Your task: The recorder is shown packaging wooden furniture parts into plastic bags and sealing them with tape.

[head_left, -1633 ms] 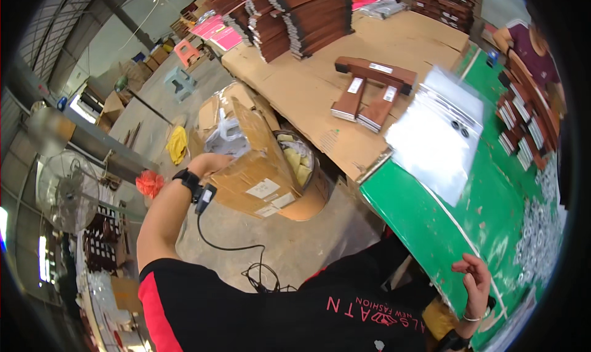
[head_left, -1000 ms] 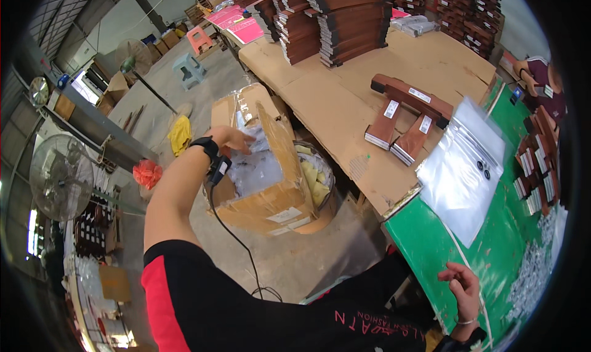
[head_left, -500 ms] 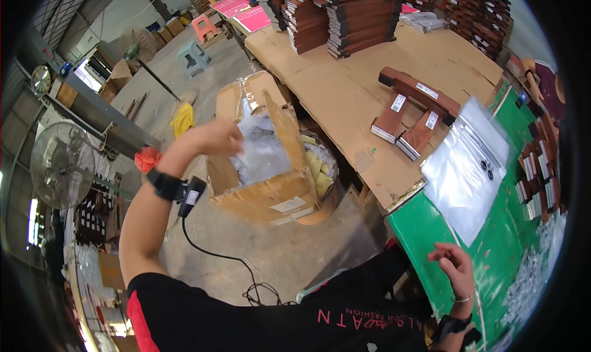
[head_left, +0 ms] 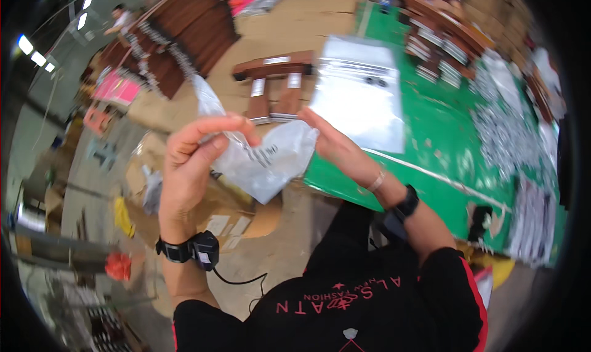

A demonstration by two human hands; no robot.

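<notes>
A translucent plastic bag [head_left: 271, 164] with small dark print hangs in front of me. My left hand [head_left: 194, 158] pinches its upper left part between thumb and bent fingers, and a strip of film rises past the fingers. At the bag's right edge is my right hand [head_left: 341, 152], its fingers held together against the film; the thumb is mostly hidden. Beyond the bag, a long dark-brown wooden piece [head_left: 295, 65] lies across two shorter wooden pieces [head_left: 287, 97], all with white labels. A flat clear bag [head_left: 357, 99] lies right of them, with small black rings on it.
Tall stacks of brown wooden pieces [head_left: 178, 35] stand at the far left of the cardboard-covered table. More labelled pieces [head_left: 440, 47] and a heap of clear plastic packets [head_left: 502, 124] are on the green surface [head_left: 425, 149]. An opened carton [head_left: 144, 161] stands low on the left.
My left hand has come up from the carton with the plastic bag. My right hand has moved left to the bag's edge. The view has turned right toward the table.
</notes>
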